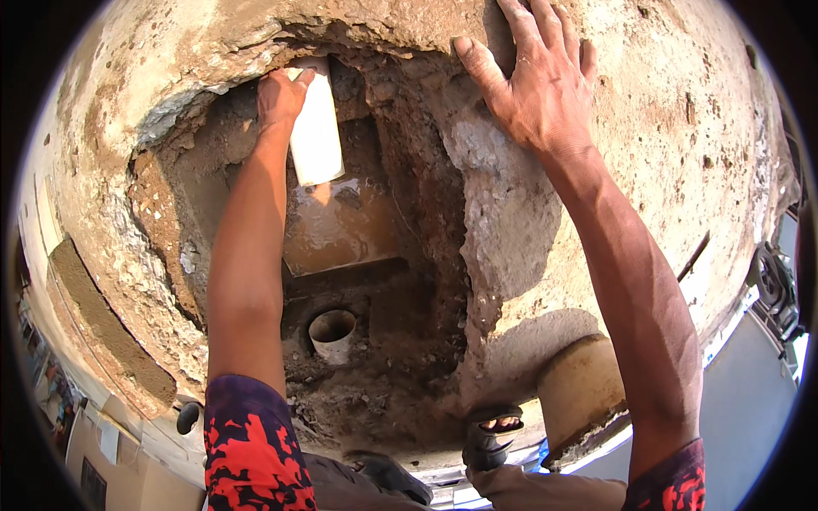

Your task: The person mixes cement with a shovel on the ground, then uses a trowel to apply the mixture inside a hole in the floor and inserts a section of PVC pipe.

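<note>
My left hand reaches into a broken-edged hole and is closed on a white plastic pipe near its upper end. The pipe slants down, its lower end just above a rectangular patch of wet brown muddy water; I cannot tell whether it touches the water. My right hand lies flat with spread fingers on the rough concrete surface, to the right of the hole, and holds nothing. Nearer to me, a short white pipe stub with an open round mouth stands in the dirt.
Jagged broken concrete rims the hole. At the lower right is a large round tan pipe, close to my sandalled foot. A dark-mouthed small pipe opens at the lower left. Some dark machinery stands at the far right.
</note>
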Action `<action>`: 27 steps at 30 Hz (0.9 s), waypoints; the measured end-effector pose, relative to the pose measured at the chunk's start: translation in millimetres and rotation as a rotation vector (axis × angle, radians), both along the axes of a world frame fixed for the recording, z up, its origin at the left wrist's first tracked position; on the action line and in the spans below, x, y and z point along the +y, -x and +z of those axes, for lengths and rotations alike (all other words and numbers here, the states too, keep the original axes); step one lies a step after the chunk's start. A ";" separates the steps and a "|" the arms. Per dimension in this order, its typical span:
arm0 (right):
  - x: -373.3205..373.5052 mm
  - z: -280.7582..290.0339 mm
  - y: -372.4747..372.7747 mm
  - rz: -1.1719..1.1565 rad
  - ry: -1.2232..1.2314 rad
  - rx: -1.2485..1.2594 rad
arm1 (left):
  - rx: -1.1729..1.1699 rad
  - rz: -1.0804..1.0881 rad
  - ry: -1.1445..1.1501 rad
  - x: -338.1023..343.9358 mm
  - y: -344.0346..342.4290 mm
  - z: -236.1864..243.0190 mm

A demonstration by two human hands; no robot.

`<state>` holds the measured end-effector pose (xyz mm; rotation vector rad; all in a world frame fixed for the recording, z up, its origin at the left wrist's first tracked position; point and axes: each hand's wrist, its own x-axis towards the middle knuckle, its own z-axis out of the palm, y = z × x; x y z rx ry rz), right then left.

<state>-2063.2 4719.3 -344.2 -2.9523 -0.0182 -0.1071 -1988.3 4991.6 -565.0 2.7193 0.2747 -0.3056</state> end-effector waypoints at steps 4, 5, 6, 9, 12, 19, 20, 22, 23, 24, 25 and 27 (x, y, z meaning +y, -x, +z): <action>6.8 -0.1 -0.5 0.000 -0.024 -0.016 | -0.074 0.003 0.031 12.5 2.9 -6.8; 5.5 3.5 -1.9 -0.008 -0.024 -0.021 | -0.081 -0.009 0.046 9.5 -1.8 -1.8; 3.0 3.1 -2.9 -0.001 -0.011 0.000 | 0.019 -0.045 0.031 7.8 -4.4 4.0; -8.8 -11.1 -4.4 0.047 0.038 -0.042 | 0.069 -0.048 0.032 13.6 9.0 25.4; -12.1 -25.1 -1.2 0.118 0.077 -0.196 | 0.061 0.067 0.144 15.7 45.4 63.7; -10.0 -12.4 1.7 0.015 0.110 0.034 | 0.485 -0.277 0.515 52.1 267.4 196.1; -8.0 -8.5 1.5 0.022 0.101 0.081 | 0.542 -0.338 0.593 55.8 306.7 214.7; -0.1 0.6 -3.0 0.040 0.072 0.185 | 0.527 -0.443 0.583 65.5 392.0 228.2; -8.8 16.2 -5.6 0.099 0.128 0.274 | 0.635 -0.563 0.562 64.2 423.5 232.2; -37.9 21.9 -10.8 0.184 0.139 0.299 | 0.733 -0.701 0.542 58.9 439.0 234.4; -67.9 30.2 -8.2 0.255 0.167 0.338 | 0.728 -0.726 0.516 51.3 444.2 232.3; -52.0 68.9 42.9 0.442 0.189 0.503 | 0.799 -0.748 0.467 46.5 480.8 230.9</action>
